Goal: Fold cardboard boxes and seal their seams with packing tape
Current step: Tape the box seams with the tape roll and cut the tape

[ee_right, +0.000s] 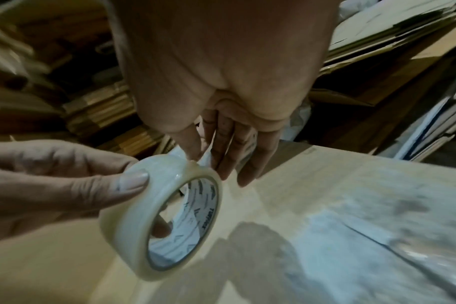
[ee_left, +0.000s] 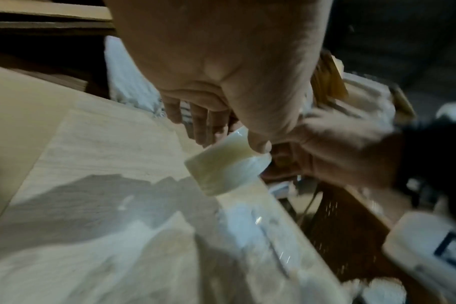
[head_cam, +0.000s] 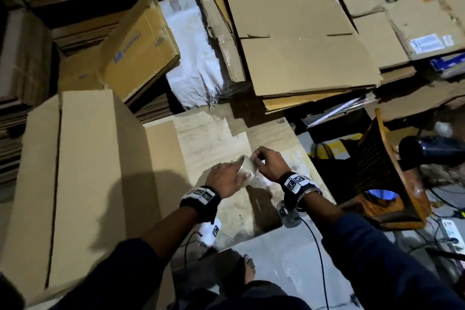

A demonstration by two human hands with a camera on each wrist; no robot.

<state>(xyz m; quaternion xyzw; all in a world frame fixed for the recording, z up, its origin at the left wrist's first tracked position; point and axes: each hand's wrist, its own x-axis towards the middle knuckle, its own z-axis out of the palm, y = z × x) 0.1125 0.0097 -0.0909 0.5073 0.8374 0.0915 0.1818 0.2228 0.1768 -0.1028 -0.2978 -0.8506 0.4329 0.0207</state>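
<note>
A roll of clear packing tape (head_cam: 245, 171) is held a little above the wooden table (head_cam: 214, 138). My left hand (head_cam: 227, 178) grips the roll (ee_right: 143, 216), thumb on its outer face and a fingertip inside the printed core. My right hand (head_cam: 263, 162) is just right of it and pinches the tape's end at the roll's upper rim (ee_right: 193, 161), the other fingers fairly straight. In the left wrist view the roll (ee_left: 221, 166) sits under my left thumb (ee_left: 258, 144). A large folded cardboard box (head_cam: 88, 184) lies to the left, its long centre seam (head_cam: 55, 196) bare.
Flattened cardboard (head_cam: 302, 40) is stacked behind and to the left, with a white plastic sheet (head_cam: 191, 58) between the piles. An orange mesh chair (head_cam: 382, 171), a dark appliance (head_cam: 427, 151), cables and a power strip (head_cam: 453, 234) crowd the right. My bare foot (head_cam: 249, 269) stands below the table edge.
</note>
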